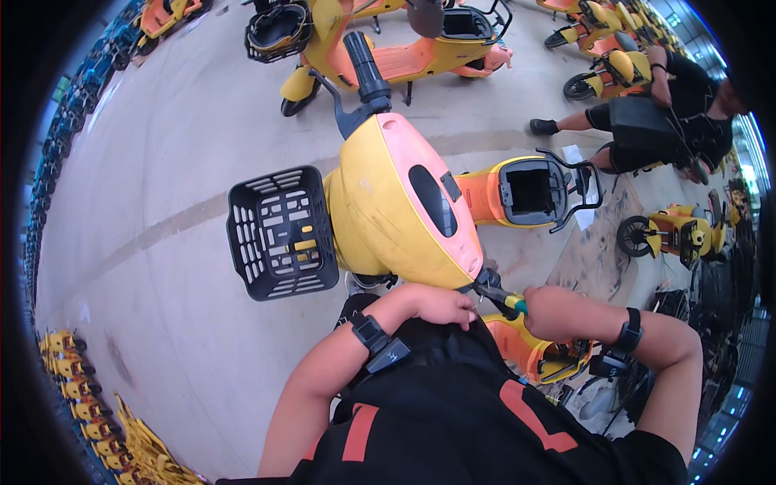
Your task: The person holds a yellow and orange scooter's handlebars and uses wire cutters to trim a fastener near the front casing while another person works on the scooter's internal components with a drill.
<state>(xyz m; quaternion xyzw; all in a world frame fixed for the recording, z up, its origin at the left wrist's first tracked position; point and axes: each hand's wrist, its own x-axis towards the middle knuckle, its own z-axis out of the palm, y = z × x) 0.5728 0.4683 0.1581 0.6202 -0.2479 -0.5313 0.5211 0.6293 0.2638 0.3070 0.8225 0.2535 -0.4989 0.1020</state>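
Note:
A yellow and pink electric scooter (pixel 380 206) stands right in front of me, its handlebar running from far to near. My right hand (pixel 558 312) is closed around the green and yellow handles of a pair of pliers (pixel 508 300). The jaws of the pliers reach the dark parts at the near end of the handlebar (pixel 483 279). Close to the same spot, my left hand (pixel 443 305) has its fingers curled in under the scooter's head cover; what they hold, if anything, is hidden. A black grip (pixel 365 69) with a brake lever sits at the far end.
A black basket (pixel 283 234) juts out at the scooter's left, and its open seat box (pixel 533 190) lies to the right. Another yellow scooter (pixel 396 61) stands beyond. At the far right a person (pixel 679 113) holds a dark box. Rows of scooters (pixel 85 388) line the edges.

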